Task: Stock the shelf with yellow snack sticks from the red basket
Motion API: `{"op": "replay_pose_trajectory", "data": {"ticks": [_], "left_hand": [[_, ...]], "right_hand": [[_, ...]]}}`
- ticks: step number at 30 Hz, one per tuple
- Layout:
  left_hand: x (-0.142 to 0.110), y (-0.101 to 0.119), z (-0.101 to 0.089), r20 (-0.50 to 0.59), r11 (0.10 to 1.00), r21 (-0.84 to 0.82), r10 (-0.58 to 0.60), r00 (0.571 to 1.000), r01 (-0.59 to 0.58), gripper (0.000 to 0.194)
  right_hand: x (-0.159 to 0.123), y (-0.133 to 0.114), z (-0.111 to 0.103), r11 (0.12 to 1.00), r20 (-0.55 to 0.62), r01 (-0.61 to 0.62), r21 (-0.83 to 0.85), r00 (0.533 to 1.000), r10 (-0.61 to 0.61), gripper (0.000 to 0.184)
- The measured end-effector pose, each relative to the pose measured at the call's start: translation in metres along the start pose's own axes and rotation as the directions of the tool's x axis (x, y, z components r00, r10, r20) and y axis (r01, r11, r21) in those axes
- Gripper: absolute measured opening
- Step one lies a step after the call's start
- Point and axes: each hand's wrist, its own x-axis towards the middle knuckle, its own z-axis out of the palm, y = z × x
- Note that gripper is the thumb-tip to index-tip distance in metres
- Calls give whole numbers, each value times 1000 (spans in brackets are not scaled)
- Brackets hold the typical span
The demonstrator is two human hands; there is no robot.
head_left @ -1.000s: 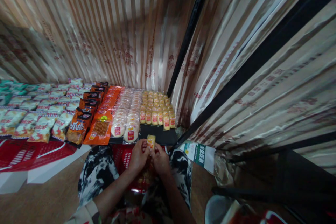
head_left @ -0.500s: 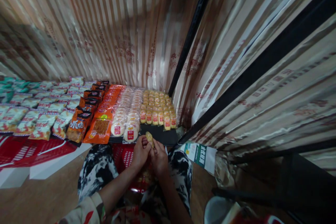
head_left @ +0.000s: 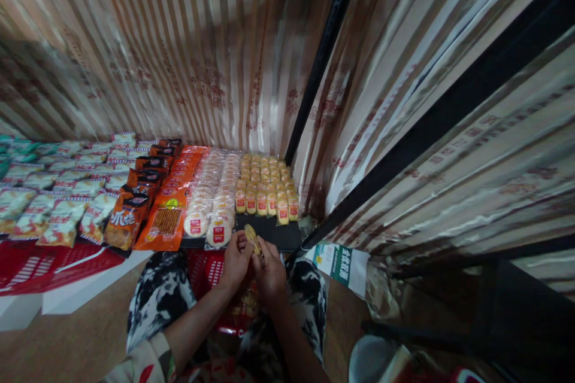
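Between my two hands, over the front edge of the black shelf (head_left: 256, 228), is a small yellow wrapped cake (head_left: 252, 239). My left hand (head_left: 237, 261) pinches it from the left. My right hand (head_left: 269, 270) has its fingers closed on the lower right side of it. Just behind the hands, rows of similar yellow wrapped cakes (head_left: 263, 182) with red labels stand on the shelf. Left of those lie rows of round white crackers (head_left: 218, 231) in clear wrappers with red labels. A red basket (head_left: 211, 269) sits between my knees, partly hidden by my arms, with yellow packets in it.
Further left are orange stick-snack packs (head_left: 165, 220), dark orange bags (head_left: 127, 219) and white snack bags (head_left: 64, 219). A red basket (head_left: 54, 266) stands below them. Black posts (head_left: 323, 60) and striped plastic sheeting (head_left: 188, 42) close off the back and right. A green-white printed sheet (head_left: 340, 266) lies to the right.
The yellow cake is tilted a little differently in my fingers, and my right hand has opened slightly around it. The whole view has shifted slightly, with the shelf goods now further left.
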Motion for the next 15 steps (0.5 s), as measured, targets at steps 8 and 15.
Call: {"op": "replay_pose_trajectory", "data": {"ticks": [8,15], "left_hand": [[25,-4,16,-46,994,68,87,995,-83,25],[38,-13,32,7,988,114,100,995,-100,19]], "right_hand": [[25,0,-6,993,-49,-116,-2,992,116,44],[42,10,-3,980,-80,-193,-40,979,190,34]]}}
